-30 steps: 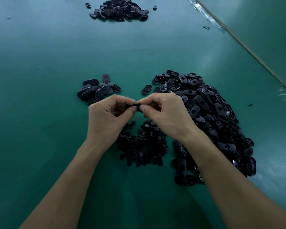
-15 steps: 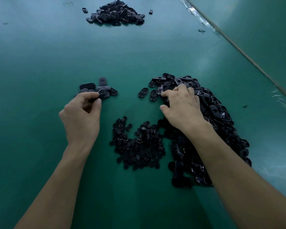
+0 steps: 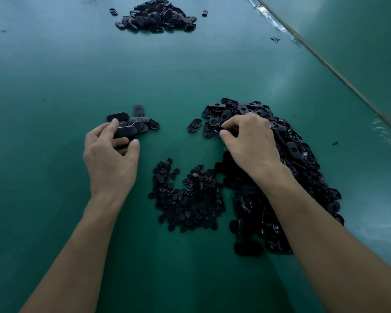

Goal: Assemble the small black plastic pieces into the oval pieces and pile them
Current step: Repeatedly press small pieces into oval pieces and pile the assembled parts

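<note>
Table (image 3: pixel 54 86): green, bearing everything.
Oval heap (image 3: pixel 303 168): on the right; light, stiff, glossy shells that likely slide off each other, best pinched by the long edges.
Small-piece heap (image 3: pixel 187 199): centre, between the forearms; tiny, easily fumbled, a fingertip job.
Far pile (image 3: pixel 156 16): well apart, at the top.
Finished pile (image 3: pixel 140 123): left, at the left fingertips.
Right hand (image 3: pixel 251 141): fingers curled into the oval heap's far-left edge; whether it holds one, cannot tell.
Left hand (image 3: pixel 111 159): fingers loosely bent about a piece on the finished pile; gripping or not, cannot tell.
</note>
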`<action>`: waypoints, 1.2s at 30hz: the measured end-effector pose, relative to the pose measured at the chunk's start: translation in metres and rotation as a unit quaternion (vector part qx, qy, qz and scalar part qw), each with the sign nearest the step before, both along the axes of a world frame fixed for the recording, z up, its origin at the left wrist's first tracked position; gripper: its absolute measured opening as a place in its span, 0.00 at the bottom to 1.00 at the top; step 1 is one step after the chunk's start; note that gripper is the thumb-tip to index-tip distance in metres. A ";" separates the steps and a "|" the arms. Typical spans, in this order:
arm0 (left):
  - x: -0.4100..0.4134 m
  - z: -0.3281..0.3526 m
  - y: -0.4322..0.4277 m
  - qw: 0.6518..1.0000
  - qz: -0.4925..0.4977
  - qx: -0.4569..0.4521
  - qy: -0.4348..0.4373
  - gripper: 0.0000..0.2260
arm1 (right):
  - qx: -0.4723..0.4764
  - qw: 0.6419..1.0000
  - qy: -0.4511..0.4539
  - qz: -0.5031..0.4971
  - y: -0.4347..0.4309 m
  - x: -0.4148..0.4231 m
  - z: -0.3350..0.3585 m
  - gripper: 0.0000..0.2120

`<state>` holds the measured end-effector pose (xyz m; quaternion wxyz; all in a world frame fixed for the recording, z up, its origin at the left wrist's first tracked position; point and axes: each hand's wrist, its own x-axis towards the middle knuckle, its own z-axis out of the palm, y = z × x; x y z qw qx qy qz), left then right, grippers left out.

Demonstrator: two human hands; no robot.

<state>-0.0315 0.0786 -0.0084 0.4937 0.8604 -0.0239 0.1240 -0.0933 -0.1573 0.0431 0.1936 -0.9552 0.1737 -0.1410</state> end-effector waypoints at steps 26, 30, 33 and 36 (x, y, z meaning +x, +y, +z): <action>-0.017 0.002 -0.016 0.987 -0.138 -0.052 -0.069 0.13 | -0.007 0.992 -0.122 -0.037 -0.004 -0.003 -0.001 0.08; -0.017 0.003 -0.016 0.986 -0.141 -0.049 -0.072 0.13 | -0.008 0.992 -0.122 -0.038 -0.003 -0.002 0.001 0.07; -0.017 0.003 -0.016 0.986 -0.143 -0.046 -0.073 0.14 | -0.005 0.991 -0.127 -0.040 -0.002 -0.002 0.001 0.07; -0.018 0.002 -0.015 0.986 -0.147 -0.043 -0.072 0.12 | 0.005 0.992 -0.122 -0.035 -0.002 -0.003 0.000 0.07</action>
